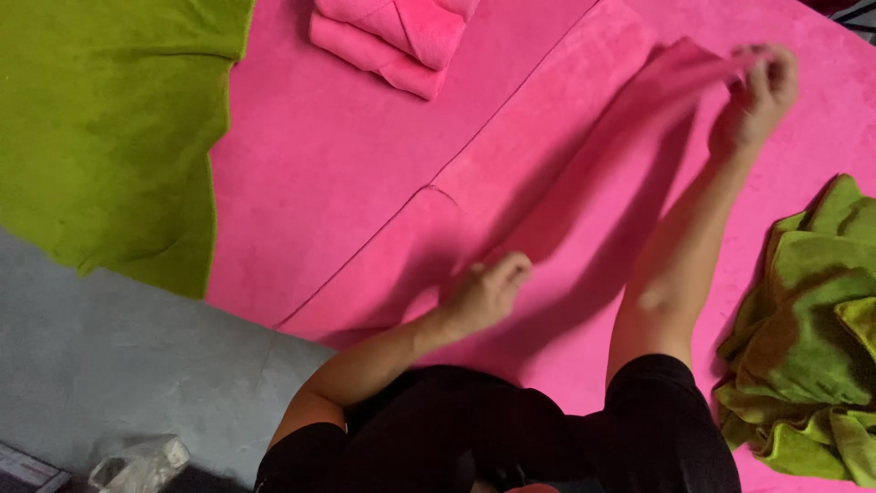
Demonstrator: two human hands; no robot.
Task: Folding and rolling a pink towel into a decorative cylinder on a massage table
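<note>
On the pink sheet (347, 155), one pink towel (547, 183) lies stretched out: left hand (488, 292) pinches its near end, right hand (757, 91) grips its far end, lifted. One folded pink stack (392, 36) at far edge; green pile (812, 338) at right edge; green cloth (100, 119) at left.

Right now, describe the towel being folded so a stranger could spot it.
On the big pink sheet, find the long pink towel stretched between the left hand and raised right hand. Unlike the folded pink stack above, it is spread out and held at both ends.
</note>
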